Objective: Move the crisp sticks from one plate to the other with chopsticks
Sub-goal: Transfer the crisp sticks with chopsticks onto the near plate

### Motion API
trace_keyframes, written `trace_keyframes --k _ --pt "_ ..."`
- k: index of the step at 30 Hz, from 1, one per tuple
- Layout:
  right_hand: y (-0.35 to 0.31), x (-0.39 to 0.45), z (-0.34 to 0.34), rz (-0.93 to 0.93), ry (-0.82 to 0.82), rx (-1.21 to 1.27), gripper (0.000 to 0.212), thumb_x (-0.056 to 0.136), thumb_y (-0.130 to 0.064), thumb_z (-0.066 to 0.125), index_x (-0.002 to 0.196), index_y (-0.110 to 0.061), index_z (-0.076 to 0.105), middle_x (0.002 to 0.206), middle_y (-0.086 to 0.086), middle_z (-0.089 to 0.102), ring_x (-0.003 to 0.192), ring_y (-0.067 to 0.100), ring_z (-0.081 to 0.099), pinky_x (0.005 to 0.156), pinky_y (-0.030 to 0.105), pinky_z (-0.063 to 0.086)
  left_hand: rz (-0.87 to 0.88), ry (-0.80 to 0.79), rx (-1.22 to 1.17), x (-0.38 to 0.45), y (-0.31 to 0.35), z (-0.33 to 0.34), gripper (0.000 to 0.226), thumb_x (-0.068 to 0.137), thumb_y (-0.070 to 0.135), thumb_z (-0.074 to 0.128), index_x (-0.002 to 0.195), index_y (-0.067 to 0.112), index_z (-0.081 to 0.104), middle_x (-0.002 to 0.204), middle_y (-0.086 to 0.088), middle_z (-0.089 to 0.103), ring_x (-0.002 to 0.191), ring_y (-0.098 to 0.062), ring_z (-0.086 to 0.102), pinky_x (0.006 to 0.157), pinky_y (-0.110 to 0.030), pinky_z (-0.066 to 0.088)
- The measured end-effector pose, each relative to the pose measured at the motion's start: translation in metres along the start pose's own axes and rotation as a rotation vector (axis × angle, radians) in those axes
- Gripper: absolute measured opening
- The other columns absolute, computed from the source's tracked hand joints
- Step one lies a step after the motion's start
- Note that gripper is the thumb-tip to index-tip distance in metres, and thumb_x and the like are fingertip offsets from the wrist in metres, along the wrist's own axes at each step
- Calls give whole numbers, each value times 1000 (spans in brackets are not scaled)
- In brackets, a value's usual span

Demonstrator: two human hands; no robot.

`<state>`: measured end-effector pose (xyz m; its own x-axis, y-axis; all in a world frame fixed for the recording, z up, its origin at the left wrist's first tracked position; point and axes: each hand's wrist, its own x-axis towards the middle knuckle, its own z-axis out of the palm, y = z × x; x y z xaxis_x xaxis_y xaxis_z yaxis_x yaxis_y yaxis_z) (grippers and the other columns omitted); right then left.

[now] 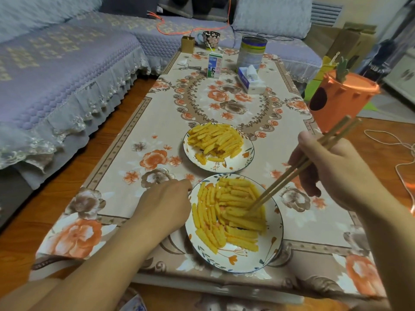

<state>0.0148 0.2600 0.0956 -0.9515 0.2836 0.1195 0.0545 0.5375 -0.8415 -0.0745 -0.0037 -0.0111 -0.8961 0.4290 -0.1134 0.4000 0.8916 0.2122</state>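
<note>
While left hand (pixel 166 205) steadies near plate (pixel 272 245), right hand (pixel 332 167) clamps chopsticks (pixel 298 170), tips seemingly among crisp sticks (pixel 233 212).

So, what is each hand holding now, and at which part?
The right hand holds the chopsticks near their upper end; their tips are down among the crisp sticks. The left hand holds nothing and rests at the near plate rim.

Yellow-orange crisp sticks (pixel 233 212) lie on white plates (pixel 272 245) with orange flowers. The tablecloth (pixel 157 122) is beige with orange and brown blooms. The sofa (pixel 56 70) is lavender.
</note>
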Motion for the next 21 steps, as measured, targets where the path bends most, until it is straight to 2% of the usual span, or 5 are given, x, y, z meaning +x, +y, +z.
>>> trace_keyframes --k 3,7,12,16,21 --pt "1 -2 -4 -10 -8 -76 51 105 -39 44 76 -4 68 51 19 59 40 30 53 42 35 45 7 6 4 0 1 1 34 99 19 39 123 25 62 117 -4 68 100 -29 63 76 -40 55" --pt "7 7 -12 30 130 101 51 108 -32 45 76 2 65 54 21 52 43 32 45 41 33 38 5 17 11 1 2 3 35 97 17 40 122 26 62 114 -3 69 97 -30 64 76 -40 55" --pt "14 18 6 33 201 204 48 109 -32 43 81 1 64 58 16 49 43 19 45 41 28 39 5 18 26 3 2 6 35 97 18 41 123 29 61 115 -1 68 98 -30 65 76 -39 56" --pt "21 27 37 -50 169 129 39 110 -30 43 91 -6 68 63 18 58 44 11 53 43 20 42 6 20 32 4 1 7 36 97 20 41 125 30 61 117 -1 68 100 -30 65 77 -40 56" --pt "30 43 67 -108 99 78 36 109 -34 46 91 -14 69 62 14 61 49 14 58 50 28 46 2 12 17 4 0 6 33 98 21 42 123 28 62 117 -2 68 99 -30 64 77 -40 56"
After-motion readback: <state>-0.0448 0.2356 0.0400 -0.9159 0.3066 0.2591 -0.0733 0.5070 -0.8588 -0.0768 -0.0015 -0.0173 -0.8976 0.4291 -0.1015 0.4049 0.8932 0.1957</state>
